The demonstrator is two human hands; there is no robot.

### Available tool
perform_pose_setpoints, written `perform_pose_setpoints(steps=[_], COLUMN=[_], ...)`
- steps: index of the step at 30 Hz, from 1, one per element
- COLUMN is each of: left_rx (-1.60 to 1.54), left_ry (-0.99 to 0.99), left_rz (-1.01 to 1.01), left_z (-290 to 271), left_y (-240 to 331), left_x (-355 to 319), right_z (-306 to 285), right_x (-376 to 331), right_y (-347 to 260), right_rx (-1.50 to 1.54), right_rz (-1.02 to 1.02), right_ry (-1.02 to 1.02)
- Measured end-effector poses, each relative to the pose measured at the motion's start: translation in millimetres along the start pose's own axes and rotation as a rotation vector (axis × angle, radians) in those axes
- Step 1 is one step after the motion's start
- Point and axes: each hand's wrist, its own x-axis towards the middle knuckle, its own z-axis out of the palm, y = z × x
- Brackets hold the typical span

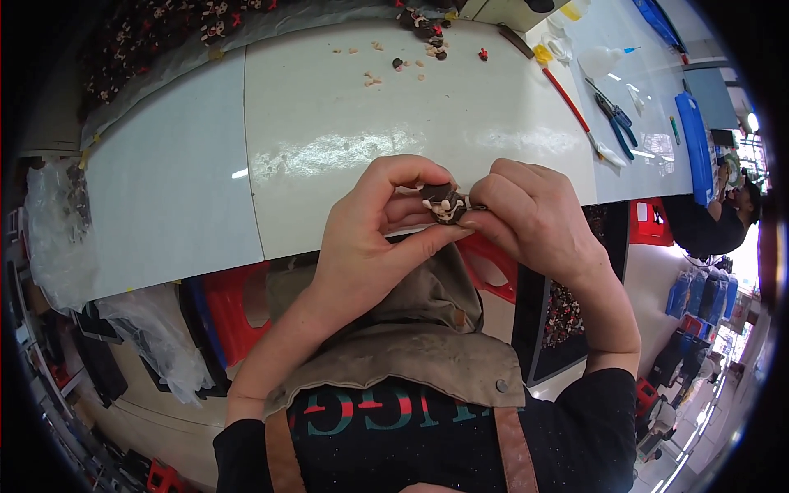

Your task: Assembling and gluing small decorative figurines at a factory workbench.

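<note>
Just above the table's front edge, I hold a small dark brown and beige figurine between both hands. My left hand curls round it, with the thumb beneath and the index finger over its top. At the figurine's right side, the thumb and bent fingers of my right hand are pinched together against it. Whether a separate small piece sits in that pinch is hidden. Farther back on the white table lie scattered beige bits, a small red piece and a cluster of dark brown parts.
A red-handled brush, pliers and a white squeeze bottle with a blue tip lie at the right. Beyond them stands a blue tray. Many dark figurines fill the far left. Red stools stand below the table; another person sits far right.
</note>
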Motion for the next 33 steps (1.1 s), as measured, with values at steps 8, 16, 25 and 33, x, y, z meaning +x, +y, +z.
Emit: perform_pose_setpoints(steps=[8, 16, 25, 33], left_rx=[-0.096, -0.096, -0.076, -0.054], left_ry=[-0.010, -0.042, -0.045, -0.051], left_rz=[-0.105, -0.140, -0.157, -0.153], left_z=[-3.0, -5.2, -4.8, -4.2], left_y=[5.3, 6.9, 8.2, 8.3], left_x=[-0.8, 0.1, 1.4, 1.3], right_z=[-2.1, -2.5, -1.1, -1.5], right_x=[3.3, 1.1, 1.1, 0.0], right_y=[-3.4, -2.1, -1.8, -3.1], right_rx=[0.025, 0.062, 0.111, 0.080], right_rz=[-0.016, 0.052, 0.072, 0.116], right_ry=[-0.031, -0.050, -0.056, -0.069])
